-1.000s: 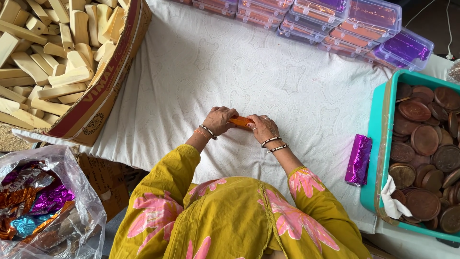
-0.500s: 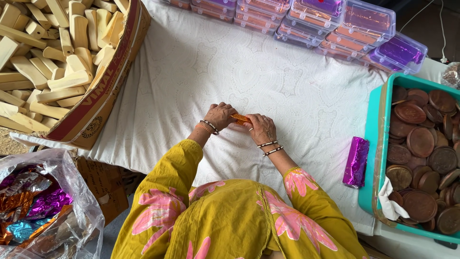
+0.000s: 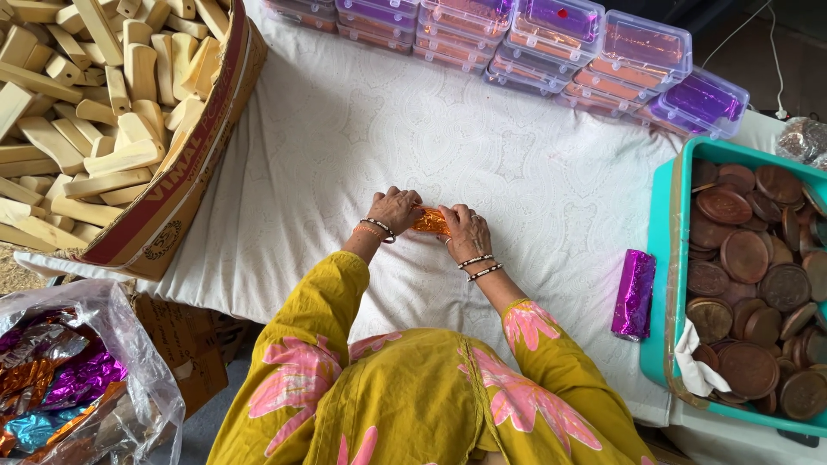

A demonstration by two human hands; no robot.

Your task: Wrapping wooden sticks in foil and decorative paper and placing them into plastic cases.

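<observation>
Looking down from your head camera, your left hand (image 3: 394, 209) and right hand (image 3: 463, 232) both close on an orange foil bar (image 3: 429, 222) held between them on the white cloth (image 3: 362, 129). A purple foil bar (image 3: 634, 294) lies to your right, just beside a teal tray (image 3: 663, 267) of brown discs (image 3: 745, 256). Clear lidded boxes (image 3: 603, 52) with purple and orange contents line the far edge. A cardboard box (image 3: 185, 185) of pale wood blocks (image 3: 77, 112) sits left; a plastic bag (image 3: 129, 362) of foil wrappers lies below it.

White cloth-covered table (image 3: 362, 155) bears purple foil roll (image 3: 634, 294), teal tray (image 3: 670, 258), clear boxes (image 3: 551, 34)
</observation>
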